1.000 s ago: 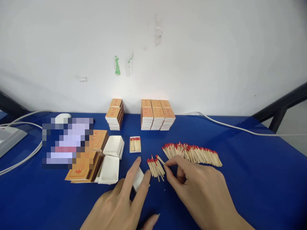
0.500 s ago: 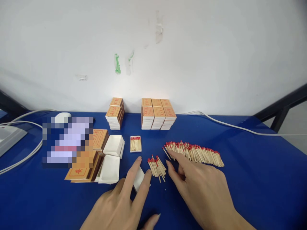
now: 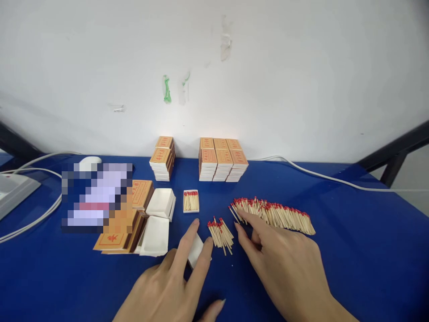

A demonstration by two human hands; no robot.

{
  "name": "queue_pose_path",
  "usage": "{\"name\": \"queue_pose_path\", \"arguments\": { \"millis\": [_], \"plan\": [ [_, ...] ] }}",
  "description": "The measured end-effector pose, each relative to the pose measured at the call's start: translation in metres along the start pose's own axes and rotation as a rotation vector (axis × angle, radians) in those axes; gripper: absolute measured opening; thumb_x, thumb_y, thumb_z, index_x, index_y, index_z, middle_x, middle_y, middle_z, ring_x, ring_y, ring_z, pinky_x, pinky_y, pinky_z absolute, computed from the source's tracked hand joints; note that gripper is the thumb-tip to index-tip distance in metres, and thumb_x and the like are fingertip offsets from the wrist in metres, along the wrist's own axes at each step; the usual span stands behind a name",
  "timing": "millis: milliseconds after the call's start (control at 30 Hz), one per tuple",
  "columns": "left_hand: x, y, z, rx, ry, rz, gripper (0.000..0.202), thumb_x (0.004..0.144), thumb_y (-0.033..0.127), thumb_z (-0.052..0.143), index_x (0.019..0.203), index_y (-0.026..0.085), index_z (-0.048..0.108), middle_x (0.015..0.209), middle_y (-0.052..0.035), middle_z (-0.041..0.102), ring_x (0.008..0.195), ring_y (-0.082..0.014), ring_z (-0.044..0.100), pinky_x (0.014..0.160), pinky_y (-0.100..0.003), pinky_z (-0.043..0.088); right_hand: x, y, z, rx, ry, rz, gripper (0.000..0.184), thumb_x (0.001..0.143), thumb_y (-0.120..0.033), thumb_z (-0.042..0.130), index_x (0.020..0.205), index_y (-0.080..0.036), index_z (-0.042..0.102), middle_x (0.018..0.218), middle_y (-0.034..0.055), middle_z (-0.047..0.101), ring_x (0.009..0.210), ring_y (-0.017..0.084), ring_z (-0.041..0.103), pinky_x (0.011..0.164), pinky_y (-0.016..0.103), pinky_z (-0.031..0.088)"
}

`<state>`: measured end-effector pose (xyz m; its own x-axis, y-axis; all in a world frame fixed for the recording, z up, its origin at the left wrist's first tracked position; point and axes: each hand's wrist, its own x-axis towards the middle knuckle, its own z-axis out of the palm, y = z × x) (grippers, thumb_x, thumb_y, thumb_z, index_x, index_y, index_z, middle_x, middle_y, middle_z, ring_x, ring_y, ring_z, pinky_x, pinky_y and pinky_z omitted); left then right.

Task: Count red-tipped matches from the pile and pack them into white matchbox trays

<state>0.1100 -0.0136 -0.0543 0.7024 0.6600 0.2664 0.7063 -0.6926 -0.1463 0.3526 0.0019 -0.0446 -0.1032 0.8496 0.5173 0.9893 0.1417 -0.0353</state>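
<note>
My left hand (image 3: 174, 286) lies open on the blue table (image 3: 351, 259), its fingers resting on an empty white matchbox tray (image 3: 195, 249). Just right of those fingertips lies a small bundle of red-tipped matches (image 3: 220, 233). My right hand (image 3: 284, 264) is open too, with its forefinger touching the left end of a long row of matches (image 3: 275, 213) and its thumb beside the small bundle. A white tray partly filled with matches (image 3: 191, 201) sits a little farther back.
Stacks of orange matchboxes stand by the wall, one at centre left (image 3: 162, 158) and one at centre (image 3: 222, 159). Empty white trays (image 3: 157, 219) and orange sleeves (image 3: 140, 194) pile up at the left. Cables (image 3: 30, 214), a white mouse (image 3: 90, 162) and a grey device (image 3: 13, 190) lie far left.
My right hand let go of a match at the small bundle and its forefinger reached back to the left end of the long row. My left hand stayed on the white tray.
</note>
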Motion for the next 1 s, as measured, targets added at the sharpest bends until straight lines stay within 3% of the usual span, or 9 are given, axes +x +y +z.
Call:
{"name": "queue_pose_path", "arguments": {
  "millis": [333,500,1000],
  "plan": [
    [0.0012,0.0005,0.0001,0.001,0.003,-0.002,0.058,0.11,0.046,0.042,0.157,0.014,0.053,0.164,-0.032,0.05,0.085,-0.0263,0.083,0.06,-0.033,0.068,-0.0019,0.0004,-0.0009,-0.012,0.0,0.014,0.037,0.112,-0.033,0.046,0.109,-0.023,0.082,0.052,-0.0063,0.066,0.038,0.02,0.065,0.045,0.033,0.032],
    [0.0008,0.0007,0.0007,0.001,0.006,-0.002,0.058,0.11,0.045,0.042,0.158,0.014,0.053,0.165,-0.0321,0.049,0.075,-0.0235,0.081,0.057,-0.034,0.067,0.0021,0.0,-0.0005,0.042,0.004,0.011,0.039,0.113,-0.034,0.044,0.106,-0.023,0.081,0.054,-0.0061,0.068,0.037,0.017,0.064,0.045,0.031,0.032],
    [-0.0011,0.0009,0.0025,-0.003,0.001,-0.012,0.06,0.112,0.048,0.038,0.161,0.016,0.051,0.168,-0.0298,0.047,0.081,-0.0244,0.083,0.061,-0.033,0.069,-0.0005,-0.0022,-0.0031,0.072,-0.007,0.037,0.041,0.11,-0.034,0.046,0.086,-0.025,0.078,0.049,-0.005,0.06,0.039,0.016,0.063,0.046,0.03,0.031]
  ]
}}
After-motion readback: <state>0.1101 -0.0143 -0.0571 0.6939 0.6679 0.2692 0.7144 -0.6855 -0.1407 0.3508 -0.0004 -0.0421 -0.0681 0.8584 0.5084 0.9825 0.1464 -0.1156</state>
